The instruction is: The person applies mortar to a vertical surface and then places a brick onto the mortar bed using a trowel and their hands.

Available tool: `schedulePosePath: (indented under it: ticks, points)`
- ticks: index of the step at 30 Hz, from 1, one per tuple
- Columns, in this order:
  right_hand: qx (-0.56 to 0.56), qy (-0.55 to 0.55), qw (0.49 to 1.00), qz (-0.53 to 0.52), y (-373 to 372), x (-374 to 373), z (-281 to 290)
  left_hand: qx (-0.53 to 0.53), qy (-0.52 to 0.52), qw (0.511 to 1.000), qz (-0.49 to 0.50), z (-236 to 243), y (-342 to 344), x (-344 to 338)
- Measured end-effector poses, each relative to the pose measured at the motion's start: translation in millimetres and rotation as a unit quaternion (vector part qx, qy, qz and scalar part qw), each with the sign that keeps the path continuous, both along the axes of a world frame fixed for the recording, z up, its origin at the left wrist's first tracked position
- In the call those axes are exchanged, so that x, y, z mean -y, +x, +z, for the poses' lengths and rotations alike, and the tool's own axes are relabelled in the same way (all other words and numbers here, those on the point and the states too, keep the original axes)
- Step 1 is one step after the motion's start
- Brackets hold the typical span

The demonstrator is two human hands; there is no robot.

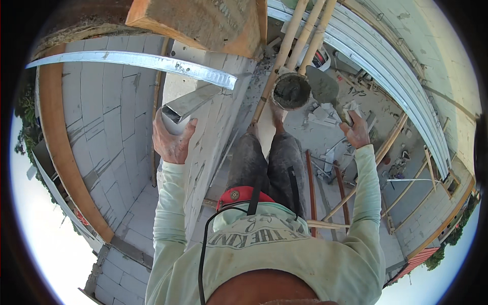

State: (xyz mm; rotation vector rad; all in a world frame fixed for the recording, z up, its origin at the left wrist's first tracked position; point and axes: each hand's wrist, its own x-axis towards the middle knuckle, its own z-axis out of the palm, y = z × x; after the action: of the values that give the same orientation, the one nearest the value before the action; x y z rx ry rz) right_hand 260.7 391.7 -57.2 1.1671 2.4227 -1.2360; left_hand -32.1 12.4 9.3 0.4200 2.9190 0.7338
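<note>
My left hand (pixel 172 142) is at the near end of a hollow rectangular metal tube (pixel 194 101), which lies over the top of the pale block wall (pixel 213 117). Its fingers curve beside the tube's open end and its thumb stands apart; whether they touch the metal I cannot tell. Out to the right, my right hand (pixel 357 131) is closed with the index finger and thumb forward. A small pale piece (pixel 351 108) shows at its fingertips, too unclear to name. Between the hands, beyond my knees, a round bucket of grey mortar (pixel 292 91) stands close to my feet.
A galvanised metal channel (pixel 152 62) and a wooden beam (pixel 203 25) cross above the wall. Bamboo poles (pixel 292 38) run past the bucket. Long metal profiles (pixel 386 66) curve along the right. Broken block pieces (pixel 325 114) and wet mortar (pixel 323 84) lie below.
</note>
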Motion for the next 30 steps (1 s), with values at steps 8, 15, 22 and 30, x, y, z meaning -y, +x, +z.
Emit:
schedulePosePath:
  ticks: [8, 15, 22, 30]
  points:
    - [0.323, 0.074, 0.933, 0.137, 13, 28, -272, 0.035, 0.01, 0.999, 0.024, 3, 12, -4]
    - [0.423, 0.135, 0.874, 0.198, -49, 50, -438, 0.085, -0.01, 0.991, 0.099, 4, 21, 12]
    - [0.366, 0.103, 0.88, 0.285, -28, 51, -480, -0.149, -0.362, 0.874, -0.287, 32, 7, 74]
    - [0.267, 0.009, 0.936, 0.23, -7, 69, -473, -0.051, -0.044, 0.98, 0.185, 23, 18, 71]
